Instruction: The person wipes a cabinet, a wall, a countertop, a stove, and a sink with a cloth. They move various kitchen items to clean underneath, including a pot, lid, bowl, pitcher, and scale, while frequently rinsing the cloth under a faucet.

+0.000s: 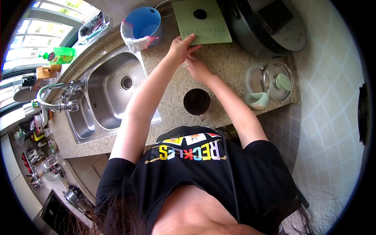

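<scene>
Standing far left by the window, a green bottle (62,55) comes first, then the tap (73,85) and the steel sink (111,74). Beyond the sink is a blue bucket (149,26), a white cloth (131,38) over its rim. Next, the left grip (180,49) grasps the near left corner of the green panel (201,29), thumb on top, at the back of the counter (170,96). A dark mug (197,102) stands nearer the body. The right grip (198,69) is just beside the left; whether it holds anything, I cannot tell. Rightmost are a dark pot (250,35) and, nearer, a lidded glass kettle (271,84).
</scene>
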`<control>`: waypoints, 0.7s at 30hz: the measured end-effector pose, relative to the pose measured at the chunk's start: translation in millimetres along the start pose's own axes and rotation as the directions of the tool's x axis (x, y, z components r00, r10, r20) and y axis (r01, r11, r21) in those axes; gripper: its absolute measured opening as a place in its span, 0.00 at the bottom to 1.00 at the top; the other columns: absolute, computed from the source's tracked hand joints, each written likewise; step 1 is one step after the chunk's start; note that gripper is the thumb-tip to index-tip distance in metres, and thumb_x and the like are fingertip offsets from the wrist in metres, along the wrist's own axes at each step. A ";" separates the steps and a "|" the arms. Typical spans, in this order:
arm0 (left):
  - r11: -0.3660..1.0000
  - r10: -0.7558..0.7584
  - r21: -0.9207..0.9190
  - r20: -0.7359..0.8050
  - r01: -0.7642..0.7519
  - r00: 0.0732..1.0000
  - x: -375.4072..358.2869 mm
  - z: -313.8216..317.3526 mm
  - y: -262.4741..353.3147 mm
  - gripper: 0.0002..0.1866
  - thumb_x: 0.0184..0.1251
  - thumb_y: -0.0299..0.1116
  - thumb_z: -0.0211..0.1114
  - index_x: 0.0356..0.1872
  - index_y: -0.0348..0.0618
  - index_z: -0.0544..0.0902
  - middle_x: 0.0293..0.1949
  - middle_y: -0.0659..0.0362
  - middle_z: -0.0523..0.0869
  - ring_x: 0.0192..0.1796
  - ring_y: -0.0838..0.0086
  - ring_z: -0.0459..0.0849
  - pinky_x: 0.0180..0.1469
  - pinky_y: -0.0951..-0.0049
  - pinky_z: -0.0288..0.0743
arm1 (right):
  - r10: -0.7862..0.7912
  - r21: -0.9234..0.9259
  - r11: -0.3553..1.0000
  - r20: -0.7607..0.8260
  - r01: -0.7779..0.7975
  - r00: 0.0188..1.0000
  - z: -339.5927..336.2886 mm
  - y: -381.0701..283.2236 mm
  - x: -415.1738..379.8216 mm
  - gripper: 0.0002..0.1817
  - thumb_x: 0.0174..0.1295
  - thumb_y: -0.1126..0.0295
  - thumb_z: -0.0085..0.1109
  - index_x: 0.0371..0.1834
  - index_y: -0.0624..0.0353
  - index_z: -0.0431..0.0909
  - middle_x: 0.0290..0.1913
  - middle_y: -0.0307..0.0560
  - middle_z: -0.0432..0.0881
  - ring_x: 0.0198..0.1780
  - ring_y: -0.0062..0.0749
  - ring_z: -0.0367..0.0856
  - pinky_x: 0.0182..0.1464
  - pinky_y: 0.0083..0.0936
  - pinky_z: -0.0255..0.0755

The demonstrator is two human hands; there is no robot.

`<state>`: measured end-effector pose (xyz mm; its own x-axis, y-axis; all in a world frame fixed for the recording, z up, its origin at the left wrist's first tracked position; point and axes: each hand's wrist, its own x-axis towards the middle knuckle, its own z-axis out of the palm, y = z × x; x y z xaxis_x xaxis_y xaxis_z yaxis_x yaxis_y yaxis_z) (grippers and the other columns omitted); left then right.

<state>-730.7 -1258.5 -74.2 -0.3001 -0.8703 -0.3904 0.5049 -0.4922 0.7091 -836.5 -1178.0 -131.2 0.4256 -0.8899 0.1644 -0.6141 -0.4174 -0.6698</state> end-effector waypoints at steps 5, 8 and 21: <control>0.999 -0.050 0.006 -0.108 0.051 0.993 8.9 1.4 -10.1 0.17 0.65 0.30 0.61 0.49 0.29 0.71 0.50 0.46 0.76 0.51 0.57 0.79 0.51 0.64 0.82 | 0.019 0.124 0.992 -0.051 -0.013 0.999 -7.4 -6.0 -2.1 0.29 0.53 0.79 0.54 0.62 0.62 0.62 0.63 0.63 0.64 0.62 0.58 0.64 0.61 0.41 0.64; 0.998 -0.065 -0.020 -0.110 0.063 0.992 10.0 -4.0 -23.0 0.17 0.64 0.29 0.61 0.48 0.28 0.71 0.50 0.46 0.76 0.50 0.55 0.79 0.51 0.64 0.82 | 0.058 0.158 0.986 0.014 -0.060 0.998 -10.4 -4.5 -4.7 0.27 0.52 0.79 0.55 0.59 0.63 0.65 0.59 0.63 0.68 0.61 0.58 0.65 0.60 0.41 0.65; 0.935 -0.276 0.179 -0.182 0.308 0.944 18.8 6.5 -15.1 0.20 0.66 0.28 0.58 0.55 0.28 0.66 0.55 0.46 0.71 0.53 0.57 0.77 0.45 0.65 0.85 | -0.020 0.077 0.997 -0.003 0.020 1.000 -2.9 -4.8 -12.6 0.29 0.50 0.80 0.54 0.60 0.62 0.64 0.58 0.62 0.68 0.60 0.56 0.66 0.60 0.40 0.64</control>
<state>-749.2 -1267.3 -88.4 -0.2756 -0.6885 -0.6708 0.2350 -0.7249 0.6475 -840.8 -1165.3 -128.0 0.4360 -0.8818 0.1800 -0.5525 -0.4201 -0.7199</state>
